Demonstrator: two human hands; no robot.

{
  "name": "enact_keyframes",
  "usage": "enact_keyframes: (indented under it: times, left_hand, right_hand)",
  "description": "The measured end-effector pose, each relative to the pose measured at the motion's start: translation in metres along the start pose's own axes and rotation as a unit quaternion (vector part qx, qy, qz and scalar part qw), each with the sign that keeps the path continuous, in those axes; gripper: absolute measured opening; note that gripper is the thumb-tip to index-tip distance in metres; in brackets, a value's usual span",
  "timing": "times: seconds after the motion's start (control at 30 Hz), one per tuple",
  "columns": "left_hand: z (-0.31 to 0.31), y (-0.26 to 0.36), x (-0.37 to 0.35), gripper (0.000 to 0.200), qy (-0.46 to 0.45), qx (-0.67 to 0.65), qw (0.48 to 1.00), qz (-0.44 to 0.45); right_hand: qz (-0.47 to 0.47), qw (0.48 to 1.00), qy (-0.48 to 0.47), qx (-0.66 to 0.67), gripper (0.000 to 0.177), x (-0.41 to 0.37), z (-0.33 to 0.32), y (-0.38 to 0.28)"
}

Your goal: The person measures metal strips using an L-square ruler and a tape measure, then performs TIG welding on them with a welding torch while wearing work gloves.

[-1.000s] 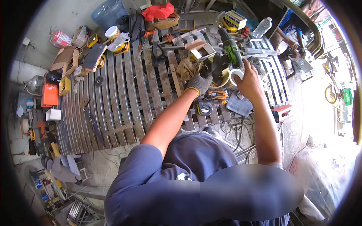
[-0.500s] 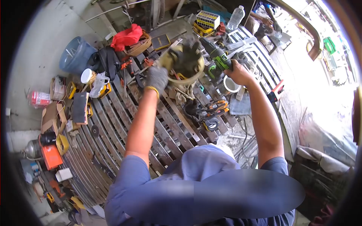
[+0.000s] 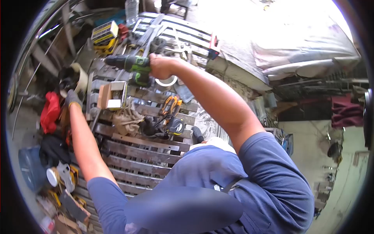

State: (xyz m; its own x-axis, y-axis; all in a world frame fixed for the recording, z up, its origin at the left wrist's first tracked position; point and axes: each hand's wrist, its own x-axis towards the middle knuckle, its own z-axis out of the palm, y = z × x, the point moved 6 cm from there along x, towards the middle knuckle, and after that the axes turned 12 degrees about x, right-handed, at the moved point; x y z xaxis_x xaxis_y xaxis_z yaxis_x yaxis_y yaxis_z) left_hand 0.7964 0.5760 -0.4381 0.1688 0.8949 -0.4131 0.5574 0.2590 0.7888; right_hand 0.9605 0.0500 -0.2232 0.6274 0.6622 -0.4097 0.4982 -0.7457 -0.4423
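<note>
My left hand (image 3: 73, 98), in a grey glove, is closed at the rim of a cream bucket (image 3: 82, 78). The bucket leans on its side at the far left, with dark things in its mouth. My bare right hand (image 3: 160, 67) grips the handle of a green and black cordless drill (image 3: 130, 61), its chuck pointing left over the slatted bench (image 3: 140, 158). Between my hands lies an open small box (image 3: 113, 95) with white pieces inside. Nearer to me are a crumpled brown cloth (image 3: 127, 120), orange-handled tools (image 3: 170, 105) and a tape measure (image 3: 176, 126).
A yellow and black box (image 3: 105, 33) and a clear plastic bottle (image 3: 132, 12) stand at the back. On the left are a red cloth (image 3: 50, 112) and a blue bucket (image 3: 32, 167). A white round container (image 3: 166, 80) sits below my right hand.
The view has swung to the right. My left hand has moved the bucket away to the left and tipped it, and the small box now shows. The drill stays in my right hand.
</note>
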Motion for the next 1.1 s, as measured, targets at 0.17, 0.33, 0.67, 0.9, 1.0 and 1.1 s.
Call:
enact_keyframes:
  times: [0.17,0.33,0.67,0.9,1.0,1.1]
  left_hand:
    - [0.005,-0.017,-0.052,0.057,-0.215,-0.25,0.943,0.051]
    - [-0.08,-0.061,-0.222,0.055,0.039,-0.056,0.945,0.32]
    - [-0.141,-0.204,-0.482,0.038,0.038,0.037,0.932,0.358]
    - [-0.159,-0.263,-0.511,0.049,0.084,0.249,0.936,0.233]
    - [-0.162,-0.289,-0.524,0.052,0.146,0.265,0.931,0.204]
    - [-0.147,-0.321,-0.535,0.051,0.251,0.325,0.889,0.201]
  right_hand:
    - [-0.014,0.987,-0.08,-0.137,0.083,0.022,0.012,-0.003]
    - [0.087,0.993,-0.069,-0.046,0.08,0.011,-0.003,-0.019]
    - [-0.048,0.992,0.114,-0.028,0.096,-0.002,-0.018,-0.041]
    - [-0.093,0.982,0.162,-0.023,0.047,0.011,-0.016,-0.055]
    - [-0.204,0.959,0.184,-0.069,0.057,0.004,-0.035,-0.085]
    - [-0.285,0.93,0.232,-0.037,0.056,0.014,-0.056,-0.114]
